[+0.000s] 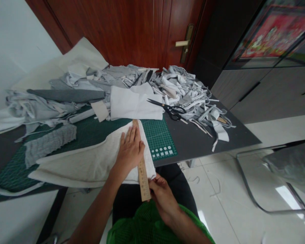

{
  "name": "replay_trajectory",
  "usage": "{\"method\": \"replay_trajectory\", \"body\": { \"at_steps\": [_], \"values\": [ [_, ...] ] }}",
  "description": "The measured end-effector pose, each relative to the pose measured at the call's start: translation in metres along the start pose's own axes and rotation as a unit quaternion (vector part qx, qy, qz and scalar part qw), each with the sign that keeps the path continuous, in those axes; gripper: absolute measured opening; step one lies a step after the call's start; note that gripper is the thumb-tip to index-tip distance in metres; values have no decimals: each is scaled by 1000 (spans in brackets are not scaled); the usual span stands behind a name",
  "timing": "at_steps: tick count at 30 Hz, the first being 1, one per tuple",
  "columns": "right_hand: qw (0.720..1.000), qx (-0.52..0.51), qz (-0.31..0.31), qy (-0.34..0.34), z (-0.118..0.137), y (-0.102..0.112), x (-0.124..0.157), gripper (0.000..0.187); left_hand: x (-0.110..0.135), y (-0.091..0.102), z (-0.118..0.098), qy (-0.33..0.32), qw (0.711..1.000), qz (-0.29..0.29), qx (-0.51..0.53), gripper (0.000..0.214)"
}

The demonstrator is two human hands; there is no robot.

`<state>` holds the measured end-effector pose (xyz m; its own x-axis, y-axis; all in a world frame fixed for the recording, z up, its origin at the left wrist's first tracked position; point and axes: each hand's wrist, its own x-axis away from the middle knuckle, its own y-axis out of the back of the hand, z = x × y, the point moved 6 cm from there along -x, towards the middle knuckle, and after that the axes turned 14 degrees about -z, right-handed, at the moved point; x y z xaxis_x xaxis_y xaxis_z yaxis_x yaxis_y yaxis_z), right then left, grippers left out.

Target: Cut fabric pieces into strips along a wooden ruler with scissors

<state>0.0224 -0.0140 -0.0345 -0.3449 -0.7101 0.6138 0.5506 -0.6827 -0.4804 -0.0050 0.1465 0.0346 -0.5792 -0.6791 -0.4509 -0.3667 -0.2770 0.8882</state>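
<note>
A cream piece of fabric [91,162], long and tapering to the left like a sleeve, lies on the green cutting mat [159,135]. Across its wide right end runs a wooden ruler [142,176], its near end sticking out past the table edge. My left hand [130,147] rests flat on the ruler and fabric with fingers stretched out, pressing both down. At the near right corner of the fabric, my right hand [162,193] has its fingers closed on the fabric's edge, just beside the ruler's end. Its fingertips are partly hidden.
Black scissors [171,109] lie partly on a folded white cloth [125,103] beyond the mat. Heaped grey and white scraps [180,84] cover the back of the table. A grey ribbed strip [51,142] lies at left. A metal-framed chair [251,200] stands at right.
</note>
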Motion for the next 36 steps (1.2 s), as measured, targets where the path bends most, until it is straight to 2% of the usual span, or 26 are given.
{"method": "replay_trajectory", "body": {
  "at_steps": [3, 5, 11, 15, 22, 28, 36],
  "values": [
    [997, -55, -26, -46, -10, 2, -5, 24, 0, -1, 1, 1, 1000, -1, 6, 63],
    [994, -82, -42, -54, -16, 2, -7, 24, 1, -1, 1, 1, 1000, -2, 9, 62],
    [996, -62, -46, 54, -15, -6, -4, 41, 1, -1, 1, -1, 1000, -3, 11, 62],
    [998, -31, -45, 38, -17, -4, -1, 49, 0, 0, 0, -3, 1000, -3, 12, 62],
    [998, -44, -11, 37, -17, 7, 10, 33, 0, 0, -1, 1, 1000, 7, 9, 63],
    [998, -46, 2, 50, -6, 13, 22, 34, -1, 1, -1, 6, 1000, 10, 9, 64],
    [998, -54, -22, 31, -2, 15, 28, 35, 0, 2, -2, 1, 1000, 4, 13, 63]
  ]
}}
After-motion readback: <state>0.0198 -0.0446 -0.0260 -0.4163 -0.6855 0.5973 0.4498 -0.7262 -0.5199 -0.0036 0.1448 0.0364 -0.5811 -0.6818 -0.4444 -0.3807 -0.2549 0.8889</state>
